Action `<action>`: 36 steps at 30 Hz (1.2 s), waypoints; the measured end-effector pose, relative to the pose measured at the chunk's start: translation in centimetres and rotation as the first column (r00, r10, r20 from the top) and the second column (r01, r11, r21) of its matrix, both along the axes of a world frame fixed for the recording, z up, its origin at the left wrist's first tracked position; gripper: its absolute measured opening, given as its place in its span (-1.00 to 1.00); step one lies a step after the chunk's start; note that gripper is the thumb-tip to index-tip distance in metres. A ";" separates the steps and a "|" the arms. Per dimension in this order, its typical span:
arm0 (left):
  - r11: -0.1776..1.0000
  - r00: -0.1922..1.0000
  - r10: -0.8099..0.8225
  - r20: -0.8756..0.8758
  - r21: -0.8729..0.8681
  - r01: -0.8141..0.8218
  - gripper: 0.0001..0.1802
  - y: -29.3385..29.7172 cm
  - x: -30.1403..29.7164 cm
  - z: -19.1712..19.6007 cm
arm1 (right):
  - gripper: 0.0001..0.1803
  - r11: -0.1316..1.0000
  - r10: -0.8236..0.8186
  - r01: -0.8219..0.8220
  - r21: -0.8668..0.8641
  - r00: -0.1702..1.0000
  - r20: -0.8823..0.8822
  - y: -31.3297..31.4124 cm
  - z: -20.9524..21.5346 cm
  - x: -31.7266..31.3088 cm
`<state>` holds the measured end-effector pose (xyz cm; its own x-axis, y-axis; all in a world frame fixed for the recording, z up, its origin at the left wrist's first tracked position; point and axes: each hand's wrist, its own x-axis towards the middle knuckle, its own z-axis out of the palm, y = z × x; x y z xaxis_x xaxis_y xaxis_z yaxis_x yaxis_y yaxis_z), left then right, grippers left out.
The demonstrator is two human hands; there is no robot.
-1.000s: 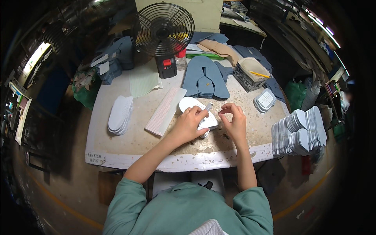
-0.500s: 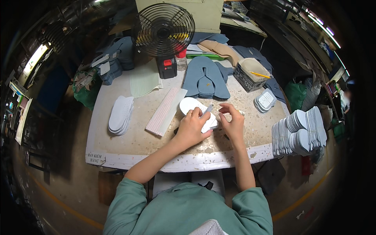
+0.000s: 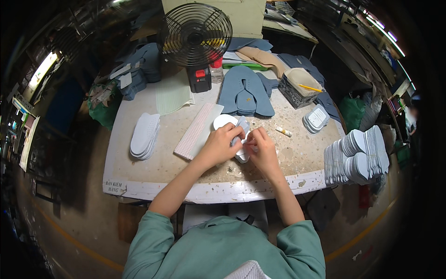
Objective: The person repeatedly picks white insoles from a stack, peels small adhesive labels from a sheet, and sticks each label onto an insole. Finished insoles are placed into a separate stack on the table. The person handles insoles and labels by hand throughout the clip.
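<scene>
My left hand [image 3: 224,145] is closed on a thin light-grey cut piece [image 3: 242,123], whose end sticks up past the fingers. Below it lie white rounded pieces [image 3: 224,121], shaped like shoe parts, partly covered by the hand. My right hand [image 3: 263,149] meets the left from the other side. Its fingertips are pinched together at the right edge of the pieces, and what they grip is hidden. A small white and yellow tube [image 3: 283,131] lies on the table beyond my right hand.
A pink-checked strip [image 3: 197,132] and a white insole stack [image 3: 145,136] lie left. Blue-grey uppers [image 3: 246,95] are piled ahead, behind them a black fan [image 3: 195,37]. Rightward are a box with a yellow pencil [image 3: 297,88], small white pieces [image 3: 316,119] and tied white stacks [image 3: 355,158].
My right hand has moved left from beside the small tube to the pieces, and its fingers have closed. The grey piece in my left hand is tilted up more.
</scene>
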<state>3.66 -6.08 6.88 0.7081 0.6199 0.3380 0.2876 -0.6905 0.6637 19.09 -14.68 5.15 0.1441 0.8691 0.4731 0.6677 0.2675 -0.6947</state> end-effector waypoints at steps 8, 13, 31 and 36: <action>0.982 0.996 0.019 -0.092 0.190 -0.001 -0.62 -0.9 0.3 -0.7 | -0.77 0.986 -0.153 0.161 0.039 0.974 -0.169 0.2 0.2 3.5; 0.979 0.999 0.050 -0.020 0.201 -0.045 -0.68 -0.4 0.6 -1.1 | -0.75 0.999 -0.025 0.016 -0.041 0.968 -0.248 0.4 -0.8 3.1; 0.991 0.991 -0.033 0.133 -0.124 0.049 -0.77 1.6 -0.5 0.1 | -0.65 0.963 0.153 -0.210 -0.166 0.941 -0.303 -0.4 0.7 0.4; 0.985 0.991 -0.061 0.118 -0.156 0.079 -0.76 2.3 -0.9 0.0 | -0.60 0.979 0.166 -0.169 -0.116 0.985 -0.040 -0.1 0.8 -1.0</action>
